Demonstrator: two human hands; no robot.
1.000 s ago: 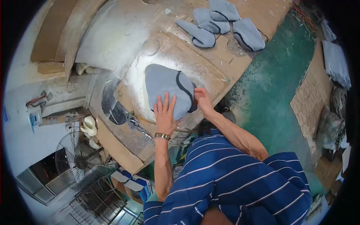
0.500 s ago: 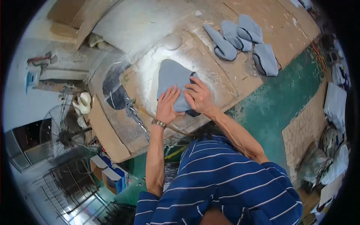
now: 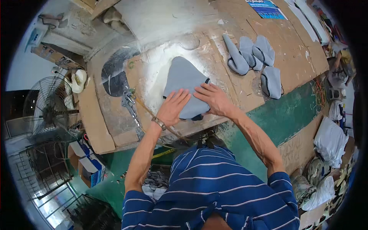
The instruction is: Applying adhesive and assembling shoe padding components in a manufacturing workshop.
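Observation:
A tapered grey fabric piece (image 3: 182, 76) with dark edging lies on the work table, its narrow end pointing away from me. My left hand (image 3: 173, 107) rests flat on its near left part, fingers stretched out. On the near right part lies my right hand (image 3: 214, 100), palm down with the fingers extended and the thumb partly hidden at the fabric's edge. Around the far side of the piece the table surface is coated white. Left of the fabric, a metal spray gun (image 3: 129, 104) with a brown hose (image 3: 147, 110) lies beside a dark round patch (image 3: 111, 78).
Several grey fabric pieces (image 3: 270, 82) with dark edges lie at the table's far right. A blue printed sheet (image 3: 265, 9) is beyond them on the cardboard table top (image 3: 291, 57). At left stand a wire-caged fan (image 3: 50, 109) and an open carton (image 3: 89, 163). White bags (image 3: 331, 136) sit at the right.
My right hand's curled fingers have spread out flat on the fabric. My left hand remains on it, pressed flat. The whole view has shifted slightly.

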